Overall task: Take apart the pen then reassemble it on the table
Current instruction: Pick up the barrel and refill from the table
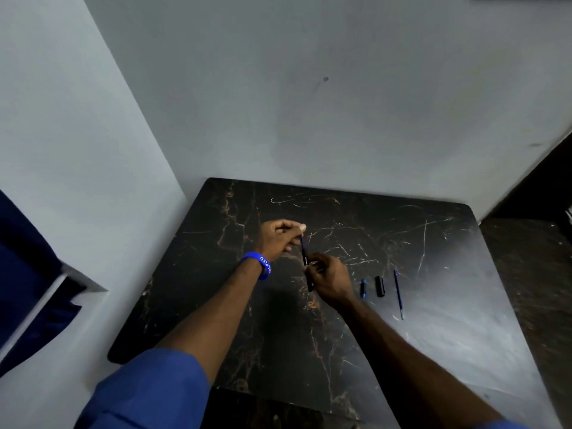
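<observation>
Above the middle of the black marble table [433, 305], both my hands hold one pen. My left hand [278, 238] pinches a thin blue refill [302, 241] at its top end. My right hand [329, 278] grips the black pen barrel [306, 264], and the refill runs into its upper end. To the right, three loose parts lie on the table: a short blue piece [363, 288], a black cap-like piece [380, 286] and a second thin blue refill [398, 294].
The table stands in a corner, with grey walls [309, 103] behind and to the left. A blue wristband [259, 265] is on my left wrist. Dark blue cloth [28, 274] hangs at the far left. A dark floor strip [532, 274] runs along the table's right edge.
</observation>
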